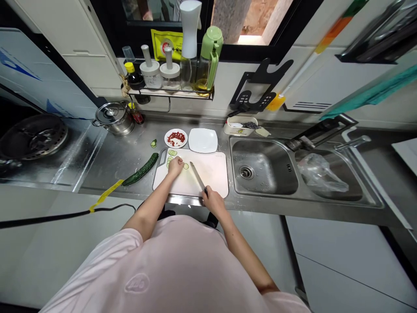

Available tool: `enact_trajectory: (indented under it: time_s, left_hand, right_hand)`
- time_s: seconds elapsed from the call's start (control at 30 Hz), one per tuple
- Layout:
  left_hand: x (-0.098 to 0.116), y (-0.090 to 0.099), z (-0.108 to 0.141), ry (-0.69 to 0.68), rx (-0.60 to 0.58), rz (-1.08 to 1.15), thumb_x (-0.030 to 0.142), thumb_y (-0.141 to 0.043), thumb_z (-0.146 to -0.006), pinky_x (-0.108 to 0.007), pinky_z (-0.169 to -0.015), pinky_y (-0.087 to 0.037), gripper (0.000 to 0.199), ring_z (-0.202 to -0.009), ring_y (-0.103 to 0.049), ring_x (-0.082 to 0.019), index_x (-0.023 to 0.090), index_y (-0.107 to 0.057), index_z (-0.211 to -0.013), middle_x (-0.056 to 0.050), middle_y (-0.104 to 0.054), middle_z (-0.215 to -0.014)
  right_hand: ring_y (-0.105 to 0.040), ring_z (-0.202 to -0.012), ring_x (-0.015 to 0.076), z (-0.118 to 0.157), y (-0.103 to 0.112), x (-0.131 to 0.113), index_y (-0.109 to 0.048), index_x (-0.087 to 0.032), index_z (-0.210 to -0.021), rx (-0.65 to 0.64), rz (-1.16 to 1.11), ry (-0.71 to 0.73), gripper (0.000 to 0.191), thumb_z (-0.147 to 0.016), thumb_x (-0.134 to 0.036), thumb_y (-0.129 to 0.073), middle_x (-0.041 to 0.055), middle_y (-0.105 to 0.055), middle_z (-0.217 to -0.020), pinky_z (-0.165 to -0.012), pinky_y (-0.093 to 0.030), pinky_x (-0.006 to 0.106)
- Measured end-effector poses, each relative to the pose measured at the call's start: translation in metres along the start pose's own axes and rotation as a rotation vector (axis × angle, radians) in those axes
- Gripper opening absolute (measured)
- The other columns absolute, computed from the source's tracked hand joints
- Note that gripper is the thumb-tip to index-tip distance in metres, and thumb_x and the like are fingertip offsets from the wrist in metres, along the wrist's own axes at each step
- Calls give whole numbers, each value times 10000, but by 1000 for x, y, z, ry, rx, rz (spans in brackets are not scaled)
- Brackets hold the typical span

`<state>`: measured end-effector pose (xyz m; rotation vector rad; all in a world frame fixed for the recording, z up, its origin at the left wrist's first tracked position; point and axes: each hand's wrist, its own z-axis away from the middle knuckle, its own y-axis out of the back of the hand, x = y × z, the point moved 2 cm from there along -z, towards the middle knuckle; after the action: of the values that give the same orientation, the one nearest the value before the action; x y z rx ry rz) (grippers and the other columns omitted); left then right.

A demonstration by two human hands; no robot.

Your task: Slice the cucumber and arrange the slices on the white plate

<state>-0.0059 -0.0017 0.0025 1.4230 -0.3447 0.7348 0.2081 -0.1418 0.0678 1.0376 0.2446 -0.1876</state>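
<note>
A white cutting board lies on the steel counter in front of me. My right hand is wrapped round the dark handle of a knife, whose blade slants up and left over the board. My left hand is closed above the board's left half, fingers curled together; what they hold, if anything, is hidden. Several cucumber slices lie behind and beside that hand, and one cucumber slice sits between it and the blade. Left of the board rests a long green cucumber, with a cucumber end piece behind it.
Behind the board stand a small plate of chopped red pieces and a white square plate. A double sink is at right, a plastic bag in its far basin. At left are a lidded pot and a wok.
</note>
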Motion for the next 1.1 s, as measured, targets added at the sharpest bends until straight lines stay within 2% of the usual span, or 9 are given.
enact_trajectory:
  time_s: [0.27, 0.73, 1.1]
  left_hand:
    - [-4, -3, -4, 1, -3, 23, 236, -607, -731, -231, -630, -362, 67, -700, -564, -132, 207, -601, -791, 6, -633, -742]
    - [-3, -1, -3, 12, -10, 46, 240, -614, -721, -230, -638, -374, 73, -690, -565, -130, 210, -602, -787, 11, -628, -723]
    - [-4, -2, -6, 23, -18, 37, 244, -626, -711, -230, -640, -379, 79, -693, -567, -130, 215, -608, -783, 12, -629, -723]
  right_hand:
    - [-623, -872, 215, 0, 4, -14, -480, -206, -1121, -46, 39, 22, 280, -974, -364, -302, 92, -669, -970, -663, -331, 266]
    - [-631, -876, 216, -3, 2, -18, -475, -198, -1095, -81, 49, 17, 235, -965, -317, -319, 100, -668, -968, -671, -350, 270]
    - [-636, -881, 240, 0, 9, -15, -472, -186, -1096, -149, 54, 25, 238, -953, -298, -318, 123, -664, -971, -656, -379, 288]
